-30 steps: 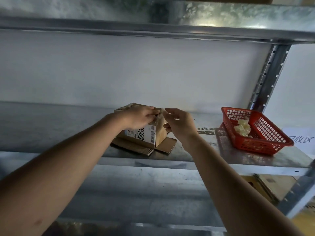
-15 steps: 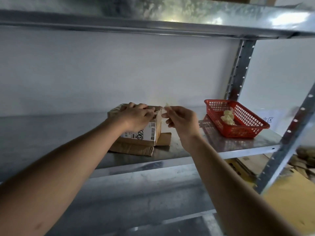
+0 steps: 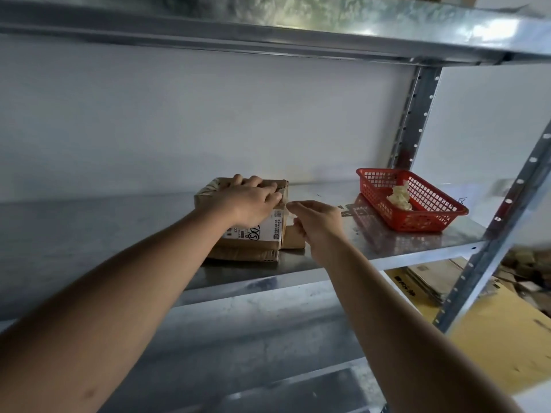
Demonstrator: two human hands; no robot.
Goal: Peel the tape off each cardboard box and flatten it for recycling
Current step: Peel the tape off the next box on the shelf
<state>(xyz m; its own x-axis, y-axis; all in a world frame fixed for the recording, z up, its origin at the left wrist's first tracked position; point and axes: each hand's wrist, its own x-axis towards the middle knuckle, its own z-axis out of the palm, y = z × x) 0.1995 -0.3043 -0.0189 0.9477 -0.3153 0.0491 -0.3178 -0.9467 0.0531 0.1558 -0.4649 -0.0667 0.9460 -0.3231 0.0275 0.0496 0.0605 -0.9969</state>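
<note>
Since half a second ago the right hand (image 3: 317, 225) dropped lower, now beside the box's right face instead of level with its top edge; left hand (image 3: 249, 202) slid a bit further over the top. Camera view also shifted slightly.

Cardboard box (image 3: 253, 222) sits on the metal shelf (image 3: 387, 242), left of centre, on top of flattened cardboard (image 3: 247, 254) that sticks out under it at front and right. White shipping label (image 3: 265, 231) on the box's front face, with black handwriting. Left hand lies palm down on the box top, fingers fairly straight and pressing near the right edge. Right hand grip: thumb and forefinger pressed together at the box's upper right corner, apparently pinching a strip of clear tape (image 3: 286, 207); tape is thin and blurry, hard to confirm.

Red basket (image 3: 417, 222) to the right on the same shelf, well apart from the box, holds a pale crumpled wad (image 3: 399, 198). Perforated upright post (image 3: 414, 114) behind the basket. Flat cardboard sheets (image 3: 432, 278) below the shelf at right.
</note>
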